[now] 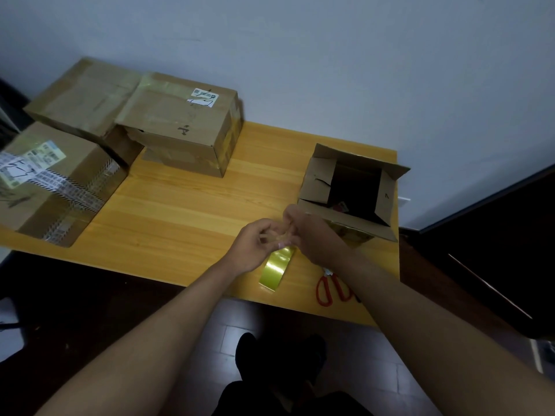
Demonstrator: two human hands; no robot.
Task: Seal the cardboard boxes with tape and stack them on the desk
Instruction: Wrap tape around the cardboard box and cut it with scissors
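Note:
A yellowish tape roll [277, 261] stands on edge near the wooden desk's [180, 211] front edge. Both hands meet over its top: my left hand [255, 247] and my right hand [312, 235] pinch the tape with curled fingers, and the tape's loose end is hidden between them. Just behind my right hand an open cardboard box [354, 190] stands with its flaps up and a dark inside. Closed boxes sit at the left: a labelled one [51, 187] in front, a large one [81, 100] behind it, and another [186, 124] resting on a lower box.
Red-handled scissors [330, 288] lie on the desk by the front edge, partly under my right forearm. A pale wall runs behind the desk. Dark floor and a dark panel lie to the right, and my feet show below the desk edge.

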